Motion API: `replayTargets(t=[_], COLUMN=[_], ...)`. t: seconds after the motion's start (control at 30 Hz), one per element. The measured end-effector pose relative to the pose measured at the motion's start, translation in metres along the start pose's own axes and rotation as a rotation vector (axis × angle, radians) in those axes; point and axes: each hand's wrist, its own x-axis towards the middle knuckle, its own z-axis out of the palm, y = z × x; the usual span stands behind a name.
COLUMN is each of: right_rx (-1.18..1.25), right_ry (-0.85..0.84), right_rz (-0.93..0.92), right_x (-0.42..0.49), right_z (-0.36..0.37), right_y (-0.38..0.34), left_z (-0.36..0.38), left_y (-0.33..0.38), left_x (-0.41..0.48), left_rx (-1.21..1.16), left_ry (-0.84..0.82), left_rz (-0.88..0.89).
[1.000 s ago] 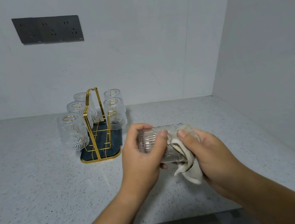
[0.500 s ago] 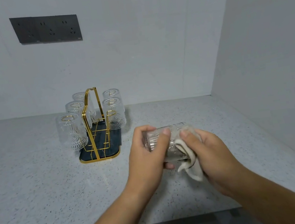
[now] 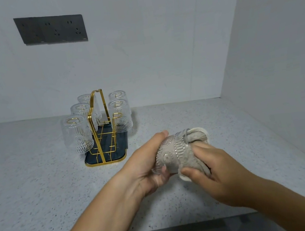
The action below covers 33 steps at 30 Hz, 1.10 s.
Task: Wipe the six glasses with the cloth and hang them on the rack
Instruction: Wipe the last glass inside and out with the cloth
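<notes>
Left arm: enters from the lower left, forearm angled up toward the middle of the view.
Left hand (image 3: 145,167): palm turned up toward the camera, fingers and thumb curled round the closed end of the glass, gripping it.
Right arm: enters from the lower right, forearm angled up and inward.
Right hand (image 3: 214,169): back toward the camera, fingers curled and clamped on the cloth, thumb pressing the cloth's lower edge against the glass wall.
Glass (image 3: 170,153): patterned, clear, held on its side between both hands above the counter (image 3: 40,189), mouth tilted up and to the right; near the rack, apart from it.
Cloth (image 3: 198,138): beige, one bunch stuffed into the glass mouth, the rest wrapped over the outside of the glass on the right-hand side.
Rack (image 3: 98,123): gold wire frame on a dark tray, standing on the counter near the back wall.
Left-side glasses (image 3: 77,134): 3, hung upside down in a row.
Right-side glasses (image 3: 120,116): 2, hung upside down.
Socket panel (image 3: 51,29): dark, fixed to the wall above the rack.
</notes>
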Motion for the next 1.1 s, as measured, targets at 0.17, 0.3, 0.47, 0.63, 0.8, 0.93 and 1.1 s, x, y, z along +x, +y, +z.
replayTargets(t=[0.17,0.3,0.47,0.63,0.8,0.93,1.1], right_rx=[0.641,0.893,0.502,0.012,0.599,0.950,0.648], right_ry=[0.162,0.120,0.069,-0.027,0.146,0.135,0.089], right_rz=[0.326,0.358,0.199,-0.008,0.282,0.452,0.308], right_x=[0.012,0.014,0.005,-0.002,0.007,0.013,0.004], right_z=[-0.006,-0.006,-0.004,-0.002,0.000,0.001,0.002], right_y=[-0.017,-0.020,-0.019,0.000,-0.015,-0.017,-0.018], left_z=[0.011,0.001,0.008,0.000,0.005,-0.003,0.004], left_y=[-0.022,-0.030,-0.014,-0.002,-0.025,-0.035,-0.018], left_x=[-0.006,0.001,-0.003,-0.005,-0.006,-0.004,-0.005], left_rx=[0.167,0.330,0.153,0.065,0.221,0.396,0.200], left_ry=[0.062,0.138,0.123,-0.006,0.064,0.148,0.159], left_rz=[0.542,0.906,0.438,0.062,0.523,0.925,0.593])
